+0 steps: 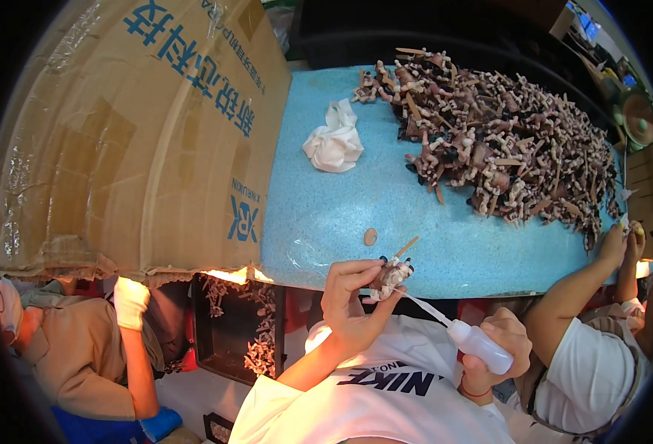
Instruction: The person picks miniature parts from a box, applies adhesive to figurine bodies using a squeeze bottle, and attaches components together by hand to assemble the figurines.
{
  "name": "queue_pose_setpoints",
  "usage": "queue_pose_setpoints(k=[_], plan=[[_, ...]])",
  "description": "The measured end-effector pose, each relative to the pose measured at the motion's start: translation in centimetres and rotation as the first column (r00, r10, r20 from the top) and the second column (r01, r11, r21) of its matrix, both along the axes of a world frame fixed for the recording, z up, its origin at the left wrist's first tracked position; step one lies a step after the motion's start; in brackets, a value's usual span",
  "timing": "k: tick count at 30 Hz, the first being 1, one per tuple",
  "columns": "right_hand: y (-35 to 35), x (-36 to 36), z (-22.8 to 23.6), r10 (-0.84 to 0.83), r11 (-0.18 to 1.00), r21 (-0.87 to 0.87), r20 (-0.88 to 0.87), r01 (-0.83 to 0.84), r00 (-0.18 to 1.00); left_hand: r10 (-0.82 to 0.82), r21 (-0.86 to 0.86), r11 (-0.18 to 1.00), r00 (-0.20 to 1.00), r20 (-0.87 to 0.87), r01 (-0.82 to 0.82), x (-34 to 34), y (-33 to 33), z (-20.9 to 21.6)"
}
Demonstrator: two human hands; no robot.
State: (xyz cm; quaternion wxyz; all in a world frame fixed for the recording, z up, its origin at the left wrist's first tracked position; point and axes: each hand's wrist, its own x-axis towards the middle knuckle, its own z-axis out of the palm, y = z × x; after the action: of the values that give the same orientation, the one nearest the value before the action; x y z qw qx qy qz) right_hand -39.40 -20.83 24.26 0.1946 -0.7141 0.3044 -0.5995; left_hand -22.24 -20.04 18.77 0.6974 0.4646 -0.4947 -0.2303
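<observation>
Near the front edge of the blue table (pixel 326 214), my left hand (pixel 350 307) pinches a small painted figurine (pixel 392 279), pale and brown with dark bits and a thin tan stick poking up from it. My right hand (pixel 510 337) is wrapped round a white squeeze bottle (pixel 483 348). The bottle's long thin nozzle (pixel 428 307) points up and left, its tip at or very close to the figurine's lower right side; whether they touch I cannot tell. On the tabletop just beyond my left hand lies a small flat tan oval piece (pixel 371 237).
A large heap of similar figurines (pixel 504 148) covers the table's far right. A crumpled white tissue (pixel 335 140) lies left of it. A tall cardboard box (pixel 126 148) borders the left side. Below it, a black tray (pixel 223 329) holds figurine parts. Other people work at both sides.
</observation>
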Motion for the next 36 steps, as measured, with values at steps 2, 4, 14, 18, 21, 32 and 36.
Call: queue_pose_setpoints(k=[2,4,14,18,21,32,36], plan=[[0.0,-0.1,0.2,0.005,1.0,-0.01,-0.045,-0.005,0.999,0.002,-0.004,1.0,1.0,0.012,-0.002,0.0,0.0,0.0],[-0.1,-0.1,0.2,0.002,1.0,-0.012,-0.054,-0.003,0.999,0.001,0.003,1.0,1.0,0.01,-0.001,0.0,0.1,0.1],[0.0,-0.1,0.5,0.027,1.0,0.012,-0.128,-0.026,0.991,0.01,0.022,1.0,1.0,0.021,-0.011,0.0,0.4,-0.2],[-0.1,-0.2,0.6,0.039,0.999,0.019,-0.124,-0.037,0.991,0.006,0.02,1.0,1.0,0.024,-0.007,-0.1,0.4,-0.3],[-0.1,-0.4,0.6,0.055,0.998,0.02,-0.134,-0.053,0.989,0.006,0.027,1.0,1.0,0.018,-0.006,-0.1,0.4,-0.3],[0.0,0.0,-1.0,-0.114,0.993,-0.027,0.036,0.115,0.993,-0.039,0.053,0.998,0.999,-0.004,0.039,0.0,0.8,0.0],[-0.2,-0.2,-0.9,-0.073,0.996,-0.047,0.039,0.075,0.997,-0.051,0.059,0.997,0.999,-0.015,0.051,-0.1,0.8,0.2]])
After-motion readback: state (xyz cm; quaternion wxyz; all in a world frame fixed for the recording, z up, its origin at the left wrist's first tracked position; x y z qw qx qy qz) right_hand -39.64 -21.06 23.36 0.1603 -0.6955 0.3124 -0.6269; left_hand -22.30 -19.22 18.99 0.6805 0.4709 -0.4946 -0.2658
